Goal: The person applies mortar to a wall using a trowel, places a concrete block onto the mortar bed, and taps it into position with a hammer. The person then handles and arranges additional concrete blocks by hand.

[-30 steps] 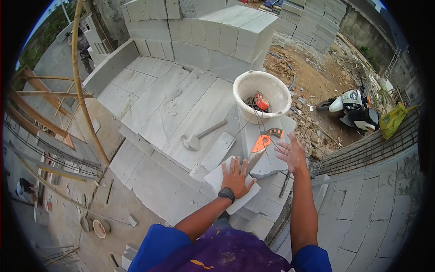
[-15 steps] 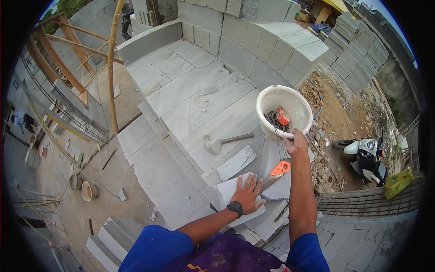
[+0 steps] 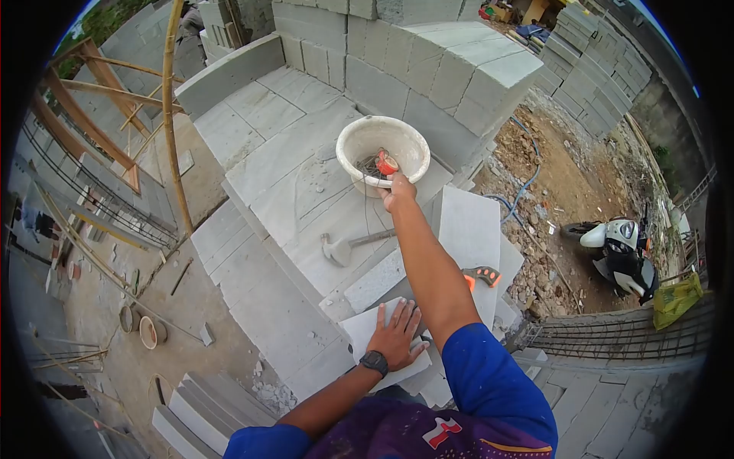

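Observation:
My right hand [image 3: 399, 193] grips the near rim of a white bucket [image 3: 417, 150] over the pale block surface. Inside the bucket lie a red object [image 3: 386, 162], whose kind I cannot make out, and dark thin pieces like wire or nails. Thin strands hang below the rim by my fingers. My left hand [image 3: 394, 333], a watch on its wrist, lies flat with fingers spread on a light block piece [image 3: 358, 330]. Between the hands, a dusty hammer [image 3: 336, 251] rests on the blocks. Right of my forearm shows the orange and black handle [image 3: 483, 276] of a saw; its blade is hidden.
A block wall [image 3: 413, 65] rises behind the work surface. Rubble, a blue hose [image 3: 527, 183] and a parked scooter [image 3: 621, 252] are on the right. At left stand a bamboo pole [image 3: 170, 115] and two buckets [image 3: 152, 332] on the lower floor. Cut slabs [image 3: 202, 405] lean at lower left.
My right hand has carried the bucket left and forward, over the block surface. The right arm now covers part of the saw. My left hand stays flat on the block piece.

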### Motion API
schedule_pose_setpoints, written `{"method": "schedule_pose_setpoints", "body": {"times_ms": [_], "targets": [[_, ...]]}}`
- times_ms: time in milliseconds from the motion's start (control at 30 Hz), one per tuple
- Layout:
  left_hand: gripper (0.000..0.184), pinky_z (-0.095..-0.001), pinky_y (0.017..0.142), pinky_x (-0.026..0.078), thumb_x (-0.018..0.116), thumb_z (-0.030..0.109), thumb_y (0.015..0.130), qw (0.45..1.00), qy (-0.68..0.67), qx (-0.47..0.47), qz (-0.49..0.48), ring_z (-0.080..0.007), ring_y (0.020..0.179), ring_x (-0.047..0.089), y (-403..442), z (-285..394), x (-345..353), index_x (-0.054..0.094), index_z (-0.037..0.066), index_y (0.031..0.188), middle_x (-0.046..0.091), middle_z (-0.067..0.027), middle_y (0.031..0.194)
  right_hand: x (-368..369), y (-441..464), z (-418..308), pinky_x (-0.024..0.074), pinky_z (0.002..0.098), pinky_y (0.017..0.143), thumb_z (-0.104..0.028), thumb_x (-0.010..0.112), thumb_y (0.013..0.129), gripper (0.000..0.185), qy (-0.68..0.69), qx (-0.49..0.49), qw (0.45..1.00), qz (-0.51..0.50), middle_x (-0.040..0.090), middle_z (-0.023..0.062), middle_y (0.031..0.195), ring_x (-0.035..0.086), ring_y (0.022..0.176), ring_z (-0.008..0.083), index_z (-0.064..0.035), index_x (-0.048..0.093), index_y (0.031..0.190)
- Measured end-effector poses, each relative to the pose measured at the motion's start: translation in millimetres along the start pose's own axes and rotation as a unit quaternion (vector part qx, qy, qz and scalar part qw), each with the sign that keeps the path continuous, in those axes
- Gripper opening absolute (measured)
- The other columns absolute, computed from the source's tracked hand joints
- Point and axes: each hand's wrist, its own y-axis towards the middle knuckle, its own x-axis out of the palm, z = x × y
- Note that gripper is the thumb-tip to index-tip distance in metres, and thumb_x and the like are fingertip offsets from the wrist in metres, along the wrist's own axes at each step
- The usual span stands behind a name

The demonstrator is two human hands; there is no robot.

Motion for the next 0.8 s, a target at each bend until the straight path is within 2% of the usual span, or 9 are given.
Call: {"method": "schedule_pose_setpoints", "body": {"times_ms": [133, 233, 333, 400, 467, 567, 600, 700, 800], "targets": [[0.079, -0.0658, 0.124, 0.008, 0.046, 0.060, 0.101, 0.998, -0.039, -0.004, 0.047, -0.0319, 0.158, 0.019, -1.5, 0.4, 11.0, 0.037, 0.008, 0.159, 0.033, -0.0154, 0.166, -11.8, -12.3, 7.9, 0.0575, 0.0555, 0.100, -0.013, 0.068, 0.097, 0.061, -0.080, -0.064, 0.990, -0.092, 0.049, 0.0291, 0.142, 0.064, 0.118, 0.0450, 0.0020, 0.038, 0.149], [0.077, -0.0652, 0.124, 0.010, 0.052, 0.058, 0.099, 0.995, -0.050, -0.005, 0.090, -0.0325, 0.156, 0.024, 1.6, -0.7, 18.3, 0.042, 0.008, 0.156, 0.037, -0.0156, 0.163, -35.4, -37.0, -31.9, 0.0546, 0.0481, 0.104, -0.028, 0.072, 0.099, 0.067, -0.101, 0.072, 0.991, -0.040, 0.043, 0.0300, 0.152, 0.063, 0.122, 0.0422, 0.0003, 0.038, 0.150], [0.078, -0.0646, 0.125, 0.009, 0.052, 0.060, 0.098, 0.995, -0.037, -0.004, 0.090, -0.0328, 0.156, 0.024, 0.8, -1.4, 15.3, 0.042, 0.008, 0.156, 0.036, -0.0154, 0.164, -117.3, -86.2, -74.5, 0.0563, 0.0437, 0.097, -0.033, 0.067, 0.102, 0.062, -0.209, -0.054, 0.965, -0.151, 0.055, 0.0257, 0.144, 0.067, 0.118, 0.0357, 0.0041, 0.045, 0.147], [0.081, -0.0646, 0.125, 0.009, 0.051, 0.062, 0.097, 0.995, -0.044, -0.006, 0.090, -0.0334, 0.156, 0.023, 1.6, -2.4, 16.1, 0.042, 0.007, 0.156, 0.035, -0.0158, 0.164, -176.0, -120.0, -100.7, 0.0571, 0.0417, 0.093, -0.035, 0.065, 0.103, 0.054, -0.278, -0.173, 0.941, -0.088, 0.064, 0.0240, 0.132, 0.070, 0.111, 0.0304, 0.0048, 0.055, 0.138], [0.084, -0.0648, 0.125, 0.008, 0.051, 0.065, 0.096, 0.996, -0.042, -0.004, 0.080, -0.0343, 0.157, 0.022, 1.3, -0.4, 14.8, 0.042, 0.007, 0.156, 0.034, -0.0164, 0.165, -238.6, -139.9, -119.9, 0.0546, 0.0431, 0.096, -0.033, 0.067, 0.101, 0.051, -0.411, -0.301, 0.860, 0.030, 0.065, 0.0232, 0.128, 0.067, 0.114, 0.0325, 0.0023, 0.058, 0.137], [0.088, -0.0653, 0.124, 0.006, 0.051, 0.068, 0.095, 0.998, -0.023, 0.004, 0.059, -0.0359, 0.157, 0.021, -0.7, 2.6, 7.3, 0.040, 0.005, 0.156, 0.033, -0.0175, 0.165, -299.6, -166.6, -141.2, 0.0493, 0.0458, 0.104, -0.027, 0.070, 0.096, 0.056, -0.736, -0.407, 0.541, 0.032, 0.065, 0.0243, 0.127, 0.060, 0.121, 0.0385, 0.0005, 0.056, 0.142], [0.089, -0.0655, 0.124, 0.006, 0.050, 0.069, 0.095, 0.998, -0.021, 0.006, 0.058, -0.0363, 0.157, 0.021, -1.0, 3.2, 7.3, 0.039, 0.005, 0.156, 0.033, -0.0178, 0.165, -309.7, -168.9, -143.9, 0.0446, 0.0492, 0.108, -0.024, 0.074, 0.090, 0.062, -0.736, -0.307, 0.603, -0.016, 0.062, 0.0247, 0.130, 0.054, 0.126, 0.0432, -0.0018, 0.054, 0.145], [0.081, -0.0662, 0.124, 0.004, 0.050, 0.067, 0.096, 0.997, -0.025, 0.016, 0.072, -0.0376, 0.157, 0.020, -2.2, 2.7, 6.8, 0.049, 0.007, 0.151, 0.033, -0.0187, 0.165, -338.4, -183.9, -128.6, 0.0462, 0.0492, 0.106, -0.024, 0.075, 0.090, 0.063, -0.736, -0.442, 0.511, -0.030, 0.061, 0.0233, 0.131, 0.057, 0.122, 0.0410, -0.0013, 0.054, 0.145], [0.064, -0.0668, 0.124, 0.004, 0.054, 0.059, 0.098, 0.996, -0.057, 0.013, 0.069, -0.0379, 0.157, 0.021, -2.7, 3.0, 15.9, 0.063, 0.012, 0.139, 0.036, -0.0180, 0.164, -344.5, -208.9, -144.2, 0.0500, 0.0487, 0.100, -0.025, 0.076, 0.088, 0.058, -0.783, -0.284, 0.552, 0.039, 0.061, 0.0213, 0.129, 0.059, 0.121, 0.0392, -0.0029, 0.058, 0.138]]}}
